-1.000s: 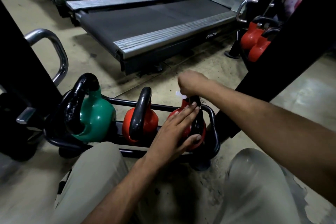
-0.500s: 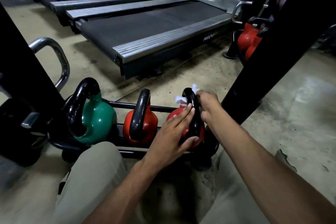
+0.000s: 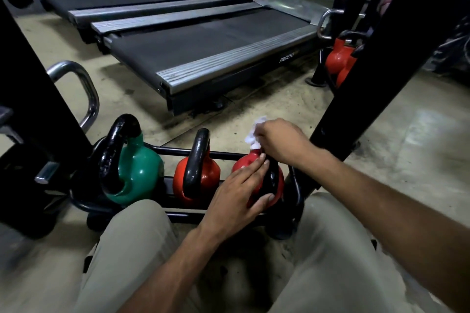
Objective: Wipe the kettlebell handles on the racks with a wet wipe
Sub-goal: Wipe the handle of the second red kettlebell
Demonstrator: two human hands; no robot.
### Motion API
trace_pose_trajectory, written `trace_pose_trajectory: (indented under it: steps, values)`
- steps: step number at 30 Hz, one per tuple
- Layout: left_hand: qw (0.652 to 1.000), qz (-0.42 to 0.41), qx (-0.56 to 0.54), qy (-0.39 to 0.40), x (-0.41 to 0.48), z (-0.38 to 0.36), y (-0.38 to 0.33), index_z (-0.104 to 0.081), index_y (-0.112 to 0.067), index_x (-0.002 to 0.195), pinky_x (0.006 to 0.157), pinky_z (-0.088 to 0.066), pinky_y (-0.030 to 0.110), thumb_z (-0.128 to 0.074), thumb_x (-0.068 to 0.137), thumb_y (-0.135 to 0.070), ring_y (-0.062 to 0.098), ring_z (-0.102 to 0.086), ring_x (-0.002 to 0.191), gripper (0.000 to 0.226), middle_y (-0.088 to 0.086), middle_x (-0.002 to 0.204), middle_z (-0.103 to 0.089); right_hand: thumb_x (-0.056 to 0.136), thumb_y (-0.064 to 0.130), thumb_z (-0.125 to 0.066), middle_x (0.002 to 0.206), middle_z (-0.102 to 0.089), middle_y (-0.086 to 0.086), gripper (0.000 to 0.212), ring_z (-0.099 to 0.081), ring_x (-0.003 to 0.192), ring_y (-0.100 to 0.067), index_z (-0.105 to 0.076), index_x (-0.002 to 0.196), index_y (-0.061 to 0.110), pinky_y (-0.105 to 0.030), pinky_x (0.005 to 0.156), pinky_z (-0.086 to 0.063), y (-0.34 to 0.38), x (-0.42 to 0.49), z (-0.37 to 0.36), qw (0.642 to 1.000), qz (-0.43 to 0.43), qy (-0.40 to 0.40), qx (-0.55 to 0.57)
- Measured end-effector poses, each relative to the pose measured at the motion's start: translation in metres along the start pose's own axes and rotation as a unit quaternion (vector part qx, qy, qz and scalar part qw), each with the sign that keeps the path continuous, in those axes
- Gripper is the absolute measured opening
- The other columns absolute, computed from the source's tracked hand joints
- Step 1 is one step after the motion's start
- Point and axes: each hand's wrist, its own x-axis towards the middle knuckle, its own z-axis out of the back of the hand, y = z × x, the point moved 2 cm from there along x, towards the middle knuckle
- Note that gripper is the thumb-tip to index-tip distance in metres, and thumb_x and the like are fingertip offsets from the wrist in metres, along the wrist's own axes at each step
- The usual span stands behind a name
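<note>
Right hand [image 3: 281, 141]: at about 1 o'clock from the frame's centre, fingers curled together and pinched on a crumpled white wet wipe [image 3: 254, 134], which it presses against the top of the handle [image 3: 269, 180] of the right red kettlebell [image 3: 276, 190].
Wet wipe: bunched, sticking out at the 10 o'clock side of the right hand, touching the handle's upper bend.
Left hand [image 3: 239, 197]: lies flat on the right red kettlebell's body, fingers straight and close together, thumb spread onto the lower front; it grips nothing, only rests there.
Right red kettlebell: at the 3 o'clock end of the low black rack [image 3: 178, 152], upright, black handle edge-on to the camera.
Middle red kettlebell [image 3: 197, 180]: just beside it at 9 o'clock, untouched, black handle upright.
Green kettlebell [image 3: 136, 173]: at the rack's 9 o'clock end, larger, black handle tilted slightly left.
Knees: in beige trousers [image 3: 132, 249], at 6 o'clock on both sides of the arms.
Treadmills [image 3: 203, 43]: two decks at 12 o'clock on the concrete floor.
Far kettlebells [image 3: 337, 58]: red, at 2 o'clock, partly hidden behind a black upright [image 3: 368, 71].
</note>
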Motion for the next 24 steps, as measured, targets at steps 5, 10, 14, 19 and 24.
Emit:
trace_pose_trajectory:
  steps: [5,10,14,19,24]
  values:
    - [1.000,-0.004,-0.004,-0.001,0.001,0.003,0.001,-0.033,-0.023,0.160,0.121,-0.033,0.034,-0.059,0.100,-0.046,0.000,-0.024,0.152,0.070,-0.014,0.168,-0.023,0.098,0.030,-0.056,0.089,-0.074,-0.013,0.026,-0.067,0.075,-0.024,-0.074,0.095,0.011,-0.032,0.071,-0.053,-0.015,-0.015,-0.051,0.769,-0.341,-0.122,0.527]
    - [1.000,-0.004,-0.015,0.000,-0.001,0.002,-0.002,-0.031,-0.022,0.161,0.121,-0.029,0.025,-0.062,0.097,-0.048,-0.003,-0.021,0.152,0.075,-0.015,0.169,-0.021,0.105,0.013,-0.029,0.083,-0.074,-0.023,0.043,-0.073,0.062,-0.033,-0.055,0.135,-0.004,-0.033,0.050,-0.059,-0.004,-0.015,-0.063,0.335,-0.386,0.076,0.856]
    - [1.000,-0.006,-0.024,-0.007,-0.002,-0.002,-0.002,-0.033,-0.020,0.160,0.120,-0.034,0.028,-0.065,0.096,-0.045,-0.001,-0.024,0.152,0.076,-0.014,0.168,-0.022,0.101,0.012,-0.044,0.094,-0.070,-0.027,0.025,-0.071,0.063,-0.035,-0.061,0.113,-0.002,-0.034,0.052,-0.058,-0.002,-0.014,-0.059,0.403,-0.388,-0.017,0.829]
    - [0.999,0.000,-0.026,-0.021,-0.001,-0.002,0.000,-0.036,-0.021,0.159,0.119,-0.037,0.030,-0.067,0.096,-0.042,-0.002,-0.028,0.150,0.073,-0.014,0.168,-0.025,0.091,0.018,-0.059,0.094,-0.076,-0.004,0.018,-0.069,0.089,-0.024,-0.074,0.096,0.010,-0.033,0.080,-0.053,-0.008,-0.010,-0.032,0.920,-0.184,-0.187,0.290]
    - [1.000,0.008,-0.012,0.000,-0.002,-0.002,-0.001,-0.032,-0.022,0.160,0.121,-0.034,0.032,-0.064,0.097,-0.045,0.000,-0.021,0.153,0.075,-0.011,0.168,-0.024,0.088,0.019,-0.050,0.099,-0.071,-0.001,0.017,-0.066,0.086,-0.027,-0.063,0.076,0.016,-0.035,0.063,-0.051,0.005,0.022,-0.006,0.994,0.042,0.101,-0.029]
